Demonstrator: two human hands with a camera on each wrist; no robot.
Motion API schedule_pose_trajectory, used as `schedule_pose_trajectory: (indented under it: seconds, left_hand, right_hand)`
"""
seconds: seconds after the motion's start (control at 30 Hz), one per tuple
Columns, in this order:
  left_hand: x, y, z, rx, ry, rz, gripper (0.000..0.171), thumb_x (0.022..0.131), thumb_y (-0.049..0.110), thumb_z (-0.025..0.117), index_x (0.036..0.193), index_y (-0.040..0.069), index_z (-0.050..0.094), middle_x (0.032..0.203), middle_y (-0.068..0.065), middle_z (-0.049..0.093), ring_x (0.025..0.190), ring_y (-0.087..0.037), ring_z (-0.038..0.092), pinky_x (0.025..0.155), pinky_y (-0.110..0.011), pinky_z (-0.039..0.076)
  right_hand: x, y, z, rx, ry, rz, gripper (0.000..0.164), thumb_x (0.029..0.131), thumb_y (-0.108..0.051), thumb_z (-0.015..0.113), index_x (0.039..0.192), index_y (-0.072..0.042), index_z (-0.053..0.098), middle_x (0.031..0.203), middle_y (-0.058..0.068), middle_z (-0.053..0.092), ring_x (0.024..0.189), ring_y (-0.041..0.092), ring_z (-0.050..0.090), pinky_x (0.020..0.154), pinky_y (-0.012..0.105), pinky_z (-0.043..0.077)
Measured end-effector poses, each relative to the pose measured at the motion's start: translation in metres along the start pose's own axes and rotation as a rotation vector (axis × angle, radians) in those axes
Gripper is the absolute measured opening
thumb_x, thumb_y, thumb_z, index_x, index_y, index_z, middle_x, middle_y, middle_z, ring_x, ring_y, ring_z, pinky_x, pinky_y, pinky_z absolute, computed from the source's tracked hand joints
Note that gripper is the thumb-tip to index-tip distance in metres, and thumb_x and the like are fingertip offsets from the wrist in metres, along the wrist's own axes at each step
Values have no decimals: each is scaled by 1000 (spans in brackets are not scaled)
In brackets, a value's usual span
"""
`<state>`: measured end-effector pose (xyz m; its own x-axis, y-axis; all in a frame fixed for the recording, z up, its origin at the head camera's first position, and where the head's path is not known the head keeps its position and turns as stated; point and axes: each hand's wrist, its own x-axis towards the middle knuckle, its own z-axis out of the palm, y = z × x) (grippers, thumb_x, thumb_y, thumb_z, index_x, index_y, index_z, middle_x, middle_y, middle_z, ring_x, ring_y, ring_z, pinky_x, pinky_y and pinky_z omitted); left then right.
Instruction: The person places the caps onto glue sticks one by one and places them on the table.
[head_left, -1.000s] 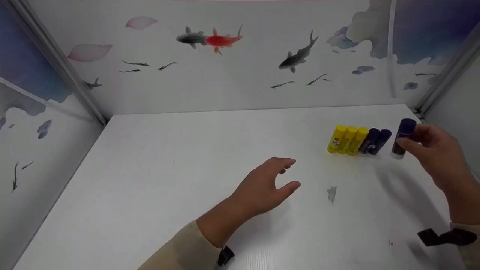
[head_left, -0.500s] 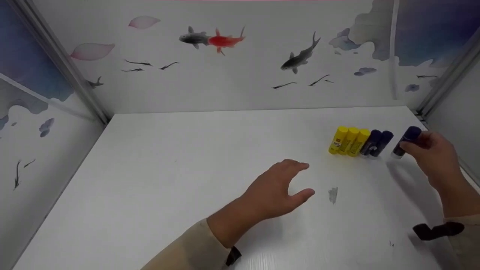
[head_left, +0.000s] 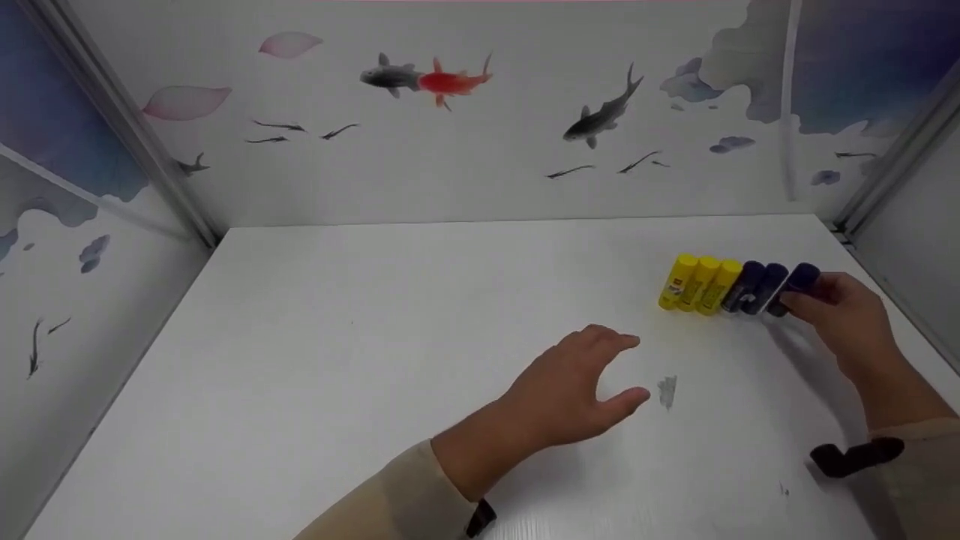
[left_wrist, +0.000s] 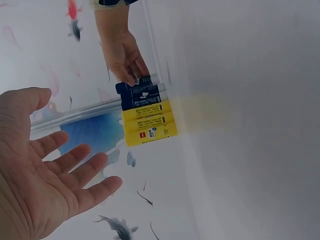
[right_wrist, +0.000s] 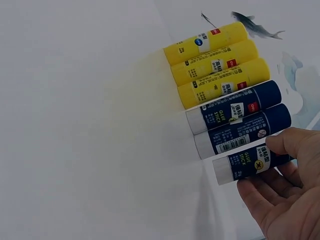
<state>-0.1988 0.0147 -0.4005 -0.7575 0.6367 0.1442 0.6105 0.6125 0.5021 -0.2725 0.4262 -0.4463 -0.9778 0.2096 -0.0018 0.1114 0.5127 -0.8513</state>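
My right hand (head_left: 855, 319) pinches a dark blue glue stick (right_wrist: 245, 164) with a white base, held upright at the right end of a row. Beside it stand two more dark blue glue sticks (right_wrist: 242, 131), and a narrow gap shows between them and the held one in the right wrist view. Three yellow glue sticks (head_left: 697, 285) make up the left part of the row, side by side. Over the middle of the table my left hand (head_left: 566, 390) hovers with fingers spread and nothing in it; the left wrist view shows its palm (left_wrist: 40, 195).
The white table (head_left: 300, 360) bears a grey smudge (head_left: 667, 391) in front of the row. A back wall (head_left: 480, 172) with painted fish rises behind it, and side panels (head_left: 45, 315) stand left and right.
My right hand has brought the blue glue stick left and down, close to the end of the row. My left hand has drifted a little to the right, its fingers still spread.
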Motion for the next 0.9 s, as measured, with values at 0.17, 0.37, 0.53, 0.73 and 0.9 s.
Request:
schedule_pose_trajectory:
  seconds: [0.17,0.37,0.53,0.73,0.9]
  left_hand:
    - [1,2,2,-9,-3,27,59,104,53,56,155,24,48,150,7,54,138,-8,53,114,-26,47]
    - [3,4,4,-8,-12,32,59,104,53,56,155,26,47,149,8,54,136,-7,53,113,-26,48]
    - [3,5,5,-7,-29,16,59,104,54,56,155,27,47,150,9,54,138,-7,52,114,-26,47]
    - [3,6,6,-10,-38,9,59,104,54,55,155,26,47,150,9,53,139,-6,52,115,-25,46]
    - [3,4,4,-10,-24,6,59,104,53,56,155,26,47,150,8,54,139,-6,51,115,-25,46]
  right_hand:
    - [-1,1,2,-4,3,7,28,100,-37,69,120,-27,53,105,-22,57,95,-8,57,80,8,52]
    - [-1,1,4,-21,5,10,27,100,-38,69,120,-29,52,106,-21,56,97,-7,56,80,8,52]
    - [-1,2,5,-13,-5,18,29,100,-40,69,122,-32,53,108,-21,56,98,-7,56,81,9,52]
    - [-4,0,4,-54,-20,12,64,98,-47,69,149,-15,47,114,-23,57,100,-11,54,80,6,50]
    - [-8,-13,3,-176,31,50,86,98,-59,61,162,-11,31,152,12,51,131,23,53,99,26,53]
